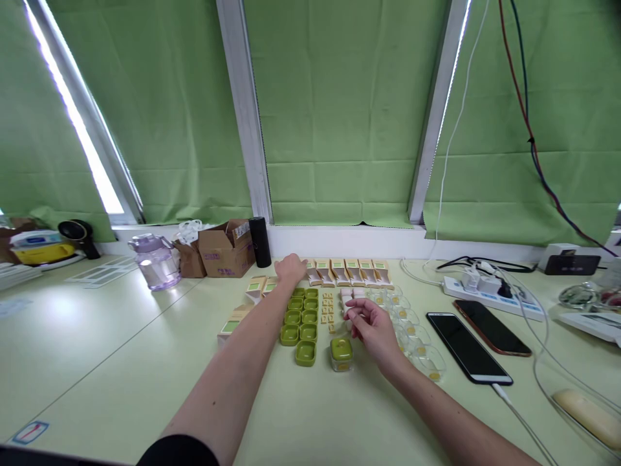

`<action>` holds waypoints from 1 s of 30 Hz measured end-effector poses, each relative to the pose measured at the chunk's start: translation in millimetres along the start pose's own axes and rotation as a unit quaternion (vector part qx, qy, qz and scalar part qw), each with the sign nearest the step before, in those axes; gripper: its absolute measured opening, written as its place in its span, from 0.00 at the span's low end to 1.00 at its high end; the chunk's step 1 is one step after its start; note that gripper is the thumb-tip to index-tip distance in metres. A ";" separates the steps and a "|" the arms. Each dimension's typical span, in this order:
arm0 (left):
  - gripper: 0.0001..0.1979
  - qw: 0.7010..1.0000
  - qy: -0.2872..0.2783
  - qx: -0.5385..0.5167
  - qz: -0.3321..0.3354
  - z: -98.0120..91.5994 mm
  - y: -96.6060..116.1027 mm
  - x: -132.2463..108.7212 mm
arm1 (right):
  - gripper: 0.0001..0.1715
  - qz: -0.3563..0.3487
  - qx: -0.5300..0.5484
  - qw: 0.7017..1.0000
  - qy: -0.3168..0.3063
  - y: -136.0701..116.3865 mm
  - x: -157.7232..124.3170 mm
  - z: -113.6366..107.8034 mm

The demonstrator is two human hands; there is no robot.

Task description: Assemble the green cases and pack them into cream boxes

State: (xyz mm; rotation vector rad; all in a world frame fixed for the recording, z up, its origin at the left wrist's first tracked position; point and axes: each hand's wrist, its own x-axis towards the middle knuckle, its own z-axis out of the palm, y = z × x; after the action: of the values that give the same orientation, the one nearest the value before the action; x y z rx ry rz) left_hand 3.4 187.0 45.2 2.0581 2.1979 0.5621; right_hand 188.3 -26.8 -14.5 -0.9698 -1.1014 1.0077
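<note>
My left hand [291,266] reaches to the left end of a row of open-fronted paper boxes [341,273]. Its fingers are mostly hidden behind the back of the hand. My right hand [371,323], fingers loosely curled and thumb apart, hovers beside small pale pink-white pieces [346,295], with nothing visible in it. Just in front of it stands a clear container with a green lid [341,351]. Green square lids [305,353] lie in two columns between my arms. Small yellow pieces [328,309] are lined up next to them. Clear plastic containers [418,348] stand right of my right hand.
More paper boxes [235,320] lie partly behind my left forearm. A water jug [156,261], a cardboard box [226,248] and a black cylinder [260,242] stand at the back left. Two phones [468,347] [492,327], a power strip [492,296] and loose cables occupy the right.
</note>
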 end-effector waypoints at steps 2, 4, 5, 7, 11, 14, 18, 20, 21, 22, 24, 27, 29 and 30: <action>0.18 0.999 0.011 -0.006 0.032 -10.0 3.8 -6.6 | 0.27 0.001 0.004 1.000 0.011 -4.1 -0.3 -0.8; 0.17 0.997 0.018 -0.022 0.072 -20.3 9.3 -18.9 | 0.28 -0.001 0.013 0.999 0.031 -7.8 0.2 -2.4; 0.18 0.995 0.018 -0.033 0.094 -25.3 12.2 -27.5 | 0.28 -0.003 0.019 0.999 0.044 -9.4 0.9 -3.5; 0.19 0.988 0.006 -0.058 0.144 -34.6 16.4 -50.3 | 0.29 -0.011 0.031 0.997 0.073 -12.6 3.0 -6.2; 0.15 0.960 -0.066 -0.092 0.256 -49.2 13.9 -112.4 | 0.28 -0.035 0.053 0.991 0.121 -18.3 7.0 -11.3; 0.22 0.925 -0.142 -0.096 0.340 -54.3 4.7 -160.4 | 0.26 -0.046 0.052 0.989 0.130 -20.5 7.5 -12.0; 0.32 0.894 -0.202 -0.075 0.392 -50.5 -4.4 -202.5 | 0.26 -0.041 0.053 0.990 0.120 -19.1 5.0 -8.8; 0.35 0.886 -0.213 -0.067 0.406 -45.4 -6.1 -211.2 | 0.25 -0.040 0.049 0.991 0.117 -17.1 3.5 -7.3; 0.36 0.886 -0.215 -0.063 0.406 -42.7 -6.6 -213.0 | 0.25 -0.042 0.044 0.991 0.116 -15.8 2.9 -6.8; 0.35 0.889 -0.214 -0.058 0.402 -40.1 -7.0 -213.6 | 0.24 -0.044 0.039 0.992 0.115 -14.3 2.3 -6.4; 0.32 0.896 -0.207 -0.055 0.389 -35.8 -7.7 -212.8 | 0.24 -0.049 0.028 0.992 0.110 -10.9 1.5 -6.1; 0.25 0.900 -0.199 -0.069 0.381 -31.7 -9.5 -210.0 | 0.23 -0.049 0.010 0.994 0.100 -5.8 1.0 -6.2; 0.23 0.901 -0.185 -0.101 0.379 -29.6 -11.6 -208.1 | 0.23 -0.051 -0.004 0.994 0.094 -3.3 0.8 -6.7; 0.22 0.903 -0.174 -0.124 0.374 -28.4 -12.8 -206.9 | 0.23 -0.053 -0.010 0.994 0.094 -2.4 0.7 -7.0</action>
State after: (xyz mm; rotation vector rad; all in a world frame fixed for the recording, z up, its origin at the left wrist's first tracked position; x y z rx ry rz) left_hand 2.4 -21.4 28.3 2.5522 1.0387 0.4311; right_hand 195.6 -27.5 -13.3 -0.9895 -0.9975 0.8037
